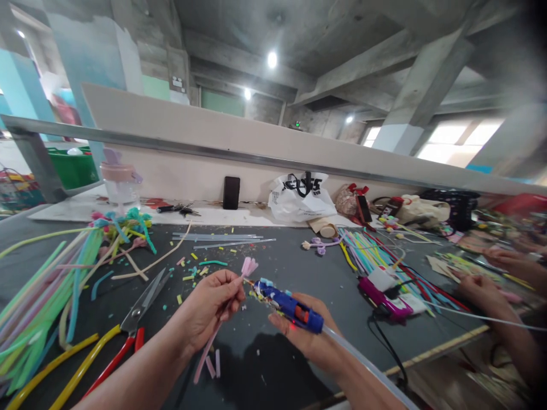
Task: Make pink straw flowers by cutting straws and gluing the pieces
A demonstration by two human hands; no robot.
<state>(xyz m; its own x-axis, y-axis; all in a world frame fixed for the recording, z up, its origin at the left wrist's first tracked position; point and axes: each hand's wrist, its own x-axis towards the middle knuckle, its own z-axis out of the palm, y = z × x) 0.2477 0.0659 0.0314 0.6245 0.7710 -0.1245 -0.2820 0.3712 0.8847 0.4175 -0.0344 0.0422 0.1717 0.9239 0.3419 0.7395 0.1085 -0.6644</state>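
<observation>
Clear stick (366,366) cut off by bottom edge; co-worker's forearm (519,341) blurred.

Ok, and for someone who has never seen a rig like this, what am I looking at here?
There is no robot: these are a person's two bare hands. The one picture comes from a camera worn on the head, looking forward and down.

The left hand pinches a pink stem with a tufted tip. The right hand holds a blue glue gun, its nozzle close to that tip.

On the dark table lie scissors, a heap of coloured strips at the left, more strips at the right, clear rods and small clippings. A phone and a white bag are at the back. The hands at far right are someone else's.
</observation>
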